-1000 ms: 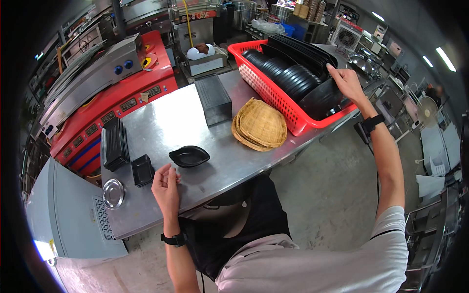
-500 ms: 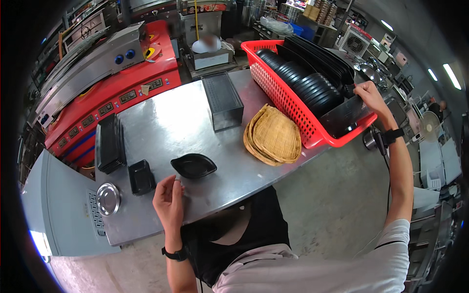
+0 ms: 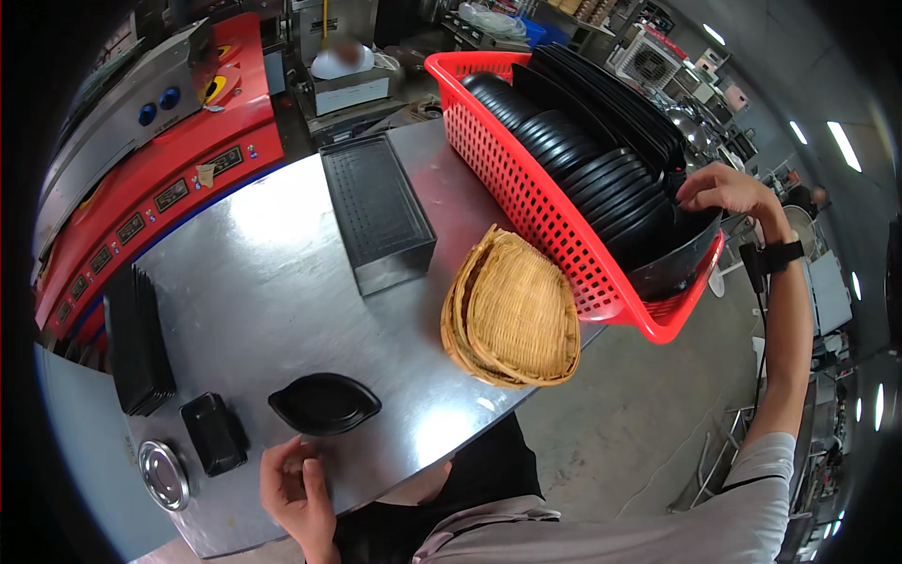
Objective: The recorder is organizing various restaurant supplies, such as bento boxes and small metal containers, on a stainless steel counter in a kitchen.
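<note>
My right hand (image 3: 733, 193) is at the right end of a red perforated plastic basket (image 3: 667, 324), its bent fingers closed at the edge of a black dish (image 3: 672, 263); the fingertips are partly hidden. Behind that dish stands a row of black round plates (image 3: 601, 183) on edge. Over the near table edge is my left hand (image 3: 299, 498), fingers loosely curled, thumb apart, with nothing visible in it. Just beyond it lies a black leaf-shaped dish (image 3: 325, 404). A small black rectangular dish (image 3: 214, 432) and a round shiny metal dish (image 3: 163, 475) are farther left.
Woven bamboo trays (image 3: 521, 310) are stacked against the basket on the steel table (image 3: 282, 301). A dark rectangular box (image 3: 378, 207) stands behind them. Black rectangular trays (image 3: 139, 343) are piled at left. A red cooking unit (image 3: 188, 179) stands past the table's far edge.
The view has turned and come closer to the table. My right hand has moved its grip along the end dish, which now leans differently. My left hand stays by the leaf-shaped dish, thumb wider apart.
</note>
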A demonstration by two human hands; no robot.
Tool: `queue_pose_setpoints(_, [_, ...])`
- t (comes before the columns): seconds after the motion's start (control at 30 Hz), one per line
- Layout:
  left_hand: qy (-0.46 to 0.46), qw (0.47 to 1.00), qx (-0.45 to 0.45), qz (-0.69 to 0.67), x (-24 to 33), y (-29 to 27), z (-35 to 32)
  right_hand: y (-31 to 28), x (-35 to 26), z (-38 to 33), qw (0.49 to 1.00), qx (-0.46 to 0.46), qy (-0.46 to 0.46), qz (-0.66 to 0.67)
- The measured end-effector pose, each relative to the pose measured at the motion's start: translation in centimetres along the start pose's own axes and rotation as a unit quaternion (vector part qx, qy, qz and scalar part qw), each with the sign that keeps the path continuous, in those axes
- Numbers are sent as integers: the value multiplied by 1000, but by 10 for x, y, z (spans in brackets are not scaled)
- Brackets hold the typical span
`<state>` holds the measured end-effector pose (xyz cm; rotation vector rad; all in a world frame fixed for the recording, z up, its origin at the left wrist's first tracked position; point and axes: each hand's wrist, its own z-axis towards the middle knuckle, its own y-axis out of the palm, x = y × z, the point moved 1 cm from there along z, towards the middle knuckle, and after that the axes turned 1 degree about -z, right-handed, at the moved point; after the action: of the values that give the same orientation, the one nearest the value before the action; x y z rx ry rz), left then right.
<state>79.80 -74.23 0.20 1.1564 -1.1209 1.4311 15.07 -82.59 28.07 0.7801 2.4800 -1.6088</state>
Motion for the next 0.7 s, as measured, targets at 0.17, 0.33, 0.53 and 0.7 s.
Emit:
queue_pose_setpoints(0.17, [0, 1000, -1, 31, -1, 0, 1, -3, -11, 31, 989, -71, 61, -115])
queue_pose_setpoints(0.33, [7, 1000, -3, 22, -2, -1, 0, 7, -24, 34, 985, -118, 56, -110])
queue_pose_setpoints(0.53, [9, 1000, -8, 0, -3, 0, 1, 18, -39, 35, 949, -141, 89, -268])
queue_pose_setpoints(0.7, [6, 1000, -15, -15, -2, -1, 0, 31, -38, 52, 934, -139, 99, -313])
